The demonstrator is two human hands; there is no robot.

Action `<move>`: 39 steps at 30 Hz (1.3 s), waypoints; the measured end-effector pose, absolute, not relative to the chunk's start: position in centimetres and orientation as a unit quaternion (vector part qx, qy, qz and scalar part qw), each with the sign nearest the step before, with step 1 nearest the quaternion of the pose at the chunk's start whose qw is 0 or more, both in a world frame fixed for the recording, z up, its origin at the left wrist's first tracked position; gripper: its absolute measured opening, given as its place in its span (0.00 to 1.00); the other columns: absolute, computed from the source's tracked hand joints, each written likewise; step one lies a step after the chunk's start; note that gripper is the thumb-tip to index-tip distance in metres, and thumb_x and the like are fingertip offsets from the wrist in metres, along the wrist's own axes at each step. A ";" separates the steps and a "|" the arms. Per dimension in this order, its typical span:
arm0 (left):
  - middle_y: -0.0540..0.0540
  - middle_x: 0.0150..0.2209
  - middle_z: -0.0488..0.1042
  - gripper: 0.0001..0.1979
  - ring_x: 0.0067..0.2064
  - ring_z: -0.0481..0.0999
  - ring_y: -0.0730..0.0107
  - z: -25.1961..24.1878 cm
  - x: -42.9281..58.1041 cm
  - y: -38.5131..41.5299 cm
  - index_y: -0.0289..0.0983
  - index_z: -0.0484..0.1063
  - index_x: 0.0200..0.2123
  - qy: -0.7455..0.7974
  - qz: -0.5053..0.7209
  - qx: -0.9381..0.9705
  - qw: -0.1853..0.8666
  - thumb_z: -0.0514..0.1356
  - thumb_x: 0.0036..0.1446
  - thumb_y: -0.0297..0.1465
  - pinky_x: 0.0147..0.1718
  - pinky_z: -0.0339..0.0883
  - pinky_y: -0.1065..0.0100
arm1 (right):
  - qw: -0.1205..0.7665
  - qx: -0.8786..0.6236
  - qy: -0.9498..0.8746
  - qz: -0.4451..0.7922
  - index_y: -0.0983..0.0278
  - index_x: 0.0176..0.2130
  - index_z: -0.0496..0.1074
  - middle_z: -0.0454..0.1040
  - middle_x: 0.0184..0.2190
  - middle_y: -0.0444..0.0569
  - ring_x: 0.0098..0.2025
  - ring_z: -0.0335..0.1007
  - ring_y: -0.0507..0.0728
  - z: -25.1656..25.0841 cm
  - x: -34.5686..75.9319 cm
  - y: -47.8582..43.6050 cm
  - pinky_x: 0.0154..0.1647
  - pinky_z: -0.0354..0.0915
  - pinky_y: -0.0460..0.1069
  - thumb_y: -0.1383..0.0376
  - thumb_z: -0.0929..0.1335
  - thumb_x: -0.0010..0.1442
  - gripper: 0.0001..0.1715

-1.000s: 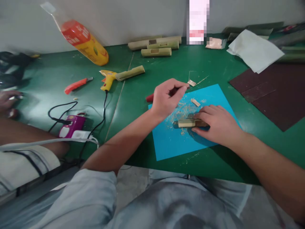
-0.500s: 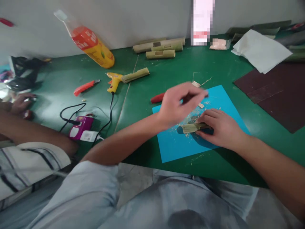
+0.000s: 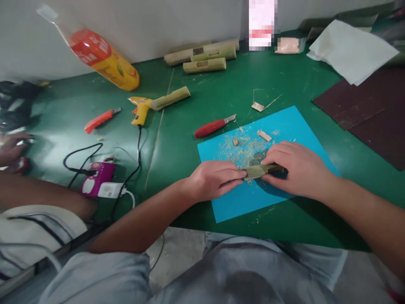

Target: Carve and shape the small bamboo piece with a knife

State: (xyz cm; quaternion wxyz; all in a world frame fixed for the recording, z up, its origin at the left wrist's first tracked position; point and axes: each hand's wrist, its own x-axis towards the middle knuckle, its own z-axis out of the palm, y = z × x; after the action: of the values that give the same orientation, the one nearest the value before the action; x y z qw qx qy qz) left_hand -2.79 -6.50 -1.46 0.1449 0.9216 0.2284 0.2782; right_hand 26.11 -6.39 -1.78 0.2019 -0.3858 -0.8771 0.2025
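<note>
A short cut piece of bamboo (image 3: pixel 255 171) is held level over a blue sheet (image 3: pixel 234 209). My right hand (image 3: pixel 292 169) grips its right end between thumb and fingers. At its left end, the fingers of my left hand (image 3: pixel 218 179) are closed around the tip. Pale shavings and a small wood chip (image 3: pixel 264 135) lie on the sheet just beyond my hands. A red-handled carving knife (image 3: pixel 213 126) rests at the sheet's far left edge, its blade pointing right.
On the green table lie a yellow glue gun (image 3: pixel 141 110), an orange utility knife (image 3: pixel 101 120), a purple power adapter (image 3: pixel 98 177) with cords, and bamboo tubes (image 3: pixel 205 65). An orange drink bottle (image 3: pixel 107 61) leans at the back left. White paper (image 3: pixel 354 50) is at right; a co-worker's arm (image 3: pixel 41 188) at left.
My left hand has come down and toward me from above the sheet, closing on the bamboo piece's left end. The red knife's blade is now uncovered. The view has shifted slightly.
</note>
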 end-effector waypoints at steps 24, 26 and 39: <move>0.47 0.37 0.83 0.08 0.37 0.83 0.72 0.5 -1.5 -6.5 0.34 0.75 0.46 0.215 0.215 0.948 0.096 0.55 0.75 0.26 0.39 0.79 0.70 | 0.194 -0.375 -0.887 0.189 0.58 0.38 0.75 0.79 0.39 0.53 0.43 0.73 0.65 -1.3 26.0 -6.4 0.39 0.60 0.58 0.56 0.71 0.67 0.09; 0.47 0.38 0.83 0.08 0.39 0.84 0.71 0.3 -1.5 -6.4 0.36 0.75 0.48 0.222 0.228 0.943 0.095 0.56 0.75 0.28 0.40 0.80 0.70 | 0.188 -0.380 -0.884 0.195 0.57 0.38 0.76 0.78 0.38 0.53 0.42 0.72 0.65 -1.2 26.0 -6.3 0.38 0.60 0.58 0.55 0.70 0.67 0.09; 0.45 0.39 0.84 0.08 0.39 0.84 0.69 0.7 -1.6 -6.6 0.37 0.77 0.46 0.231 0.196 0.939 0.159 0.56 0.74 0.27 0.39 0.79 0.69 | 0.171 -0.395 -0.879 0.206 0.57 0.38 0.75 0.78 0.37 0.52 0.43 0.72 0.65 -0.9 25.8 -6.3 0.39 0.60 0.58 0.54 0.70 0.67 0.10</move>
State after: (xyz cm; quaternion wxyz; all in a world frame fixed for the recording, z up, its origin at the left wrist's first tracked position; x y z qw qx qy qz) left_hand -1.56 -6.59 0.73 0.1595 0.9395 0.2313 0.1962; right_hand 25.83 -6.33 -0.90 0.1710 -0.3949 -0.8789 0.2060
